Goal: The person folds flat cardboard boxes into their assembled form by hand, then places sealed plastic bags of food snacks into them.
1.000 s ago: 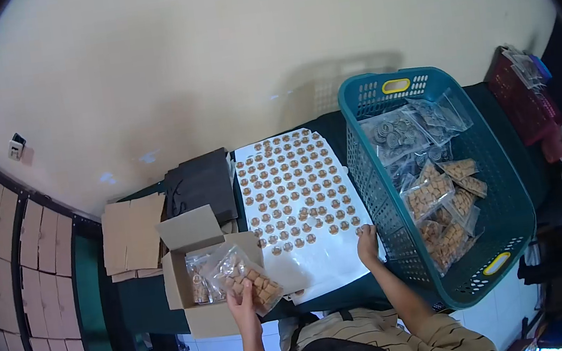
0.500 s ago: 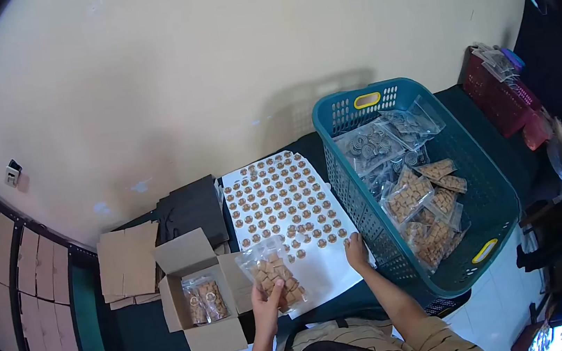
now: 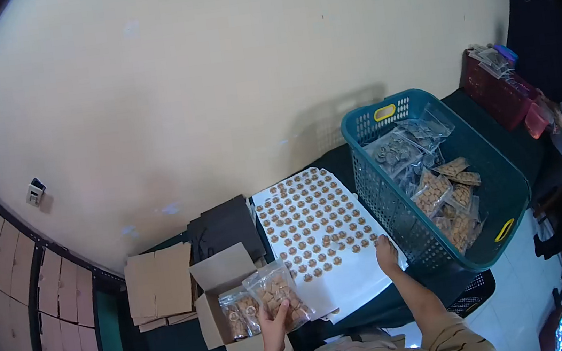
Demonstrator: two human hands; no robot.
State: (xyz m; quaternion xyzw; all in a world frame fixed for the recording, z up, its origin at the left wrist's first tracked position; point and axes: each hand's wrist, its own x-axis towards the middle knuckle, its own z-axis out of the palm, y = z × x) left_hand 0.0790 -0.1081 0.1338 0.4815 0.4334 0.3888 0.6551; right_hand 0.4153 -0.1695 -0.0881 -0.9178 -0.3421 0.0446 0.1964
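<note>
My left hand (image 3: 273, 325) is closed on a clear plastic bag of brown square snack pieces (image 3: 283, 294). The bag hangs over the right side of an open cardboard box (image 3: 212, 317), in which other filled bags (image 3: 239, 314) with round labels stand upright. To the right lies a white sheet of round brown stickers (image 3: 357, 278). At its right edge is my right hand (image 3: 388, 255), fingers drawn together beside the nearest stickers. Whatever its fingertips pinch is too small to make out.
A green plastic basket (image 3: 397, 207) with bags of brown pieces and grey round items stands at right. Flat cardboard pieces (image 3: 161, 281) and a black folder-like stack (image 3: 225, 231) lie behind the box. Shelved cartons (image 3: 57, 294) line the left; a red crate (image 3: 495, 93) is far right.
The view has shifted, so the table appears further right and lower. The bag in my left hand is now closer to the box, overlapping its right side. My right hand stays at the sheet's right edge.
</note>
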